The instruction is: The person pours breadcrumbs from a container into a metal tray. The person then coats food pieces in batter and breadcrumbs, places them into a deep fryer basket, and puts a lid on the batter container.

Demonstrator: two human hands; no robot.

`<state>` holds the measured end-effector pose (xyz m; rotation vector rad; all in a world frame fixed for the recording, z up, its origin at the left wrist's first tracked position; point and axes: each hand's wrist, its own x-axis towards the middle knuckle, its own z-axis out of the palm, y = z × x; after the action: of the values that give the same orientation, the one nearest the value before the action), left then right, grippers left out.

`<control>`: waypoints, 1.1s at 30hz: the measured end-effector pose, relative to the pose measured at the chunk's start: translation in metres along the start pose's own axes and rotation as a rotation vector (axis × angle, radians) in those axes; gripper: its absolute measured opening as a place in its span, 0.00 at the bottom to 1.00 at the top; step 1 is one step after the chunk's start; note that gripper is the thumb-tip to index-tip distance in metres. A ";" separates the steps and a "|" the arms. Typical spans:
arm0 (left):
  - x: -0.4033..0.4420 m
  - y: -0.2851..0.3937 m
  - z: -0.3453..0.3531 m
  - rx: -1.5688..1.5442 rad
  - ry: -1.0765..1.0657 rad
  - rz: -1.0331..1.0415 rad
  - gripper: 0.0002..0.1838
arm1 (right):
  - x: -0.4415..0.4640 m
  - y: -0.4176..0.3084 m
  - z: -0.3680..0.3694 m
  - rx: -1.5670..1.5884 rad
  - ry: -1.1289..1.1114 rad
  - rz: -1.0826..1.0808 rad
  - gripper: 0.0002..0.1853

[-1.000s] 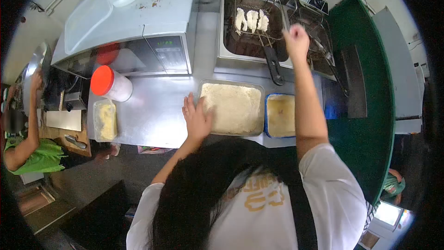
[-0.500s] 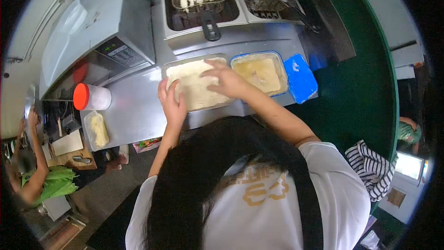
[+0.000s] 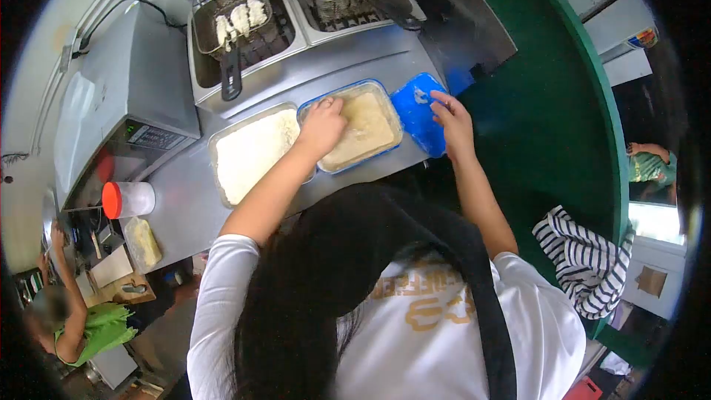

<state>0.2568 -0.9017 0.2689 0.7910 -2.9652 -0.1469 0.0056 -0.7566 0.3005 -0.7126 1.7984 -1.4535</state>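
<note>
A plastic container of pale yellow batter (image 3: 370,130) with a blue rim stands on the steel counter. My left hand (image 3: 324,126) is over its left side, fingers bent down together at the batter's edge; what they grip, if anything, is hidden. Left of it lies a metal tray of white flour (image 3: 248,159), partly under my left forearm. My right hand (image 3: 453,124) hovers by the right edge of a blue lid (image 3: 421,122), fingers loosely bent and apart, with nothing seen in them.
Behind are two fryer wells; a wire basket (image 3: 211,26) in the left one holds several white coated pieces. A microwave (image 3: 126,96), red-lidded jar (image 3: 137,198) and small tub (image 3: 142,244) stand left. A person in green (image 3: 92,330) works at far left.
Both hands have left the flour tray. My left hand has moved right to the batter container, and my right hand to the blue lid. The view has shifted, so the counter things appear further left.
</note>
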 end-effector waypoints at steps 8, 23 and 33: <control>0.013 0.000 0.020 0.164 -0.060 0.054 0.10 | 0.026 0.021 -0.029 0.040 -0.042 -0.137 0.13; -0.008 0.021 -0.056 -0.112 0.046 -0.216 0.06 | 0.055 0.022 -0.042 0.089 -0.124 -0.141 0.13; -0.013 0.039 0.011 0.037 -0.244 -0.096 0.09 | 0.053 0.030 -0.047 0.072 -0.154 -0.189 0.14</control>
<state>0.2479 -0.8609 0.2617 0.9875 -3.1645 -0.2085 -0.0628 -0.7639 0.2668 -0.9515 1.5889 -1.5319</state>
